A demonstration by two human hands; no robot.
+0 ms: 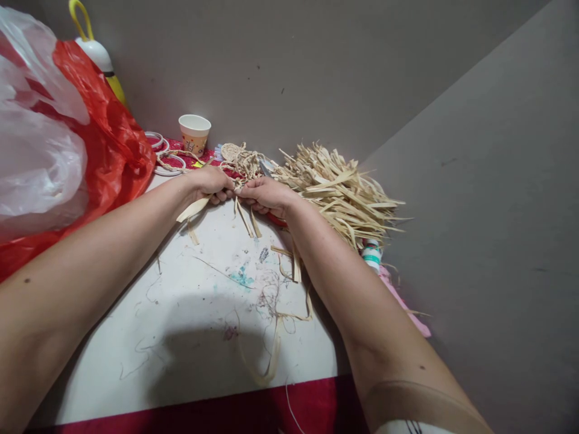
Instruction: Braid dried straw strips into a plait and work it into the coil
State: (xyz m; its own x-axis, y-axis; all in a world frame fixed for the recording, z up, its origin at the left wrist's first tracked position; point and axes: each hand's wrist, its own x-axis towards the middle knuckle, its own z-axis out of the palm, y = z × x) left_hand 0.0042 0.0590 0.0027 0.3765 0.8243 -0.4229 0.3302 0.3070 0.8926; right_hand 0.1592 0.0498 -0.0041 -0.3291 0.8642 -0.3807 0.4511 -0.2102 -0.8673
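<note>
My left hand (208, 182) and my right hand (268, 194) meet fingertip to fingertip above the far part of the white board. Both are closed in a pinch on straw strips (244, 218), whose loose ends hang below the fingers. A wider pale strip (193, 209) sticks out beneath my left hand. The exact spot where the strips join is small and partly covered by my fingers. Just behind my hands lie a tangle of braided straw cord (249, 165) and a small round woven straw coil (231, 151). Right of my right hand is a big bundle of dry straw (346, 196).
A paper cup (194, 140), white rings (174, 166) and a red and white plastic bag (108, 129) stand left. Straw scraps and threads litter the white board (181, 337). A small white-and-green bottle (371, 255) lies by the right wall.
</note>
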